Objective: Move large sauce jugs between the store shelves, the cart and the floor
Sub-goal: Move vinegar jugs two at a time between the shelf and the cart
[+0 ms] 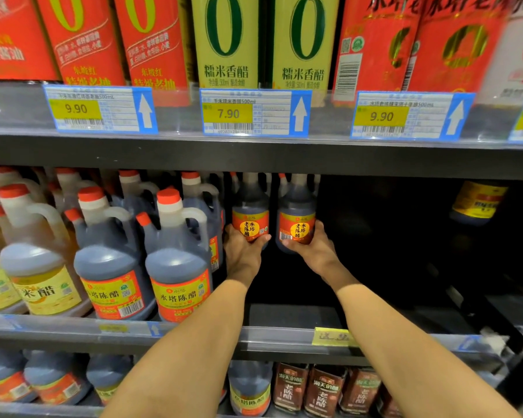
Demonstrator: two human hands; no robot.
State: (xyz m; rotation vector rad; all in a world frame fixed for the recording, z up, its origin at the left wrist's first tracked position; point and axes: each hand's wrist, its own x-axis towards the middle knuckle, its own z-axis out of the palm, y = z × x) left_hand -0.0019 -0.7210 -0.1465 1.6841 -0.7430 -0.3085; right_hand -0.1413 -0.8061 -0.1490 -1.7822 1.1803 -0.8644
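Observation:
Two dark vinegar jugs with red-and-yellow labels stand deep on the middle shelf (284,336). My left hand (242,251) grips the base of the left jug (250,212). Around the base of the right jug (296,215) my right hand (311,245) is wrapped. Both arms reach far into the shelf. The jugs' caps are hidden behind the upper shelf's edge.
Several large jugs with red caps (175,257) fill the shelf to the left, close to my left hand. A lone yellow-labelled jug (477,203) sits at the far right. Dark open shelf space lies between. Tall bottles and price tags (254,113) are above; more bottles below.

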